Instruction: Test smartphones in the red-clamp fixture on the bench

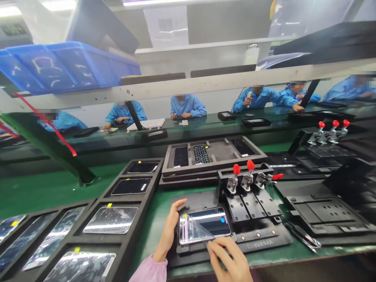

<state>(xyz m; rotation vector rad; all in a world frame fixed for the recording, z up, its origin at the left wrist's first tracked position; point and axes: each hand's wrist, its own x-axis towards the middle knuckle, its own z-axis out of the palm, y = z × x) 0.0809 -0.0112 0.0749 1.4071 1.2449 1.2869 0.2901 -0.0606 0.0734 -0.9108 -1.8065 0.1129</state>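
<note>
A glossy phone screen panel (205, 226) lies flat in a black fixture (258, 239) on the green bench. A clear plastic film (196, 229) covers its left part, with its edge lifted and creased diagonally. My right hand (229, 259) is at the panel's lower edge, its fingertips pinching the film. My left hand (169, 231), in a pink sleeve, stands just left of the panel with its fingers extended and holding nothing.
Black trays of film-covered panels (111, 220) fill the left bench. Red-handled toggle clamps (241, 176) stand just behind the fixture, and a tray (214, 154) sits beyond them. Tweezers (302, 239) lie at right. Co-workers in blue sit across the bench, below a blue bin (67, 66).
</note>
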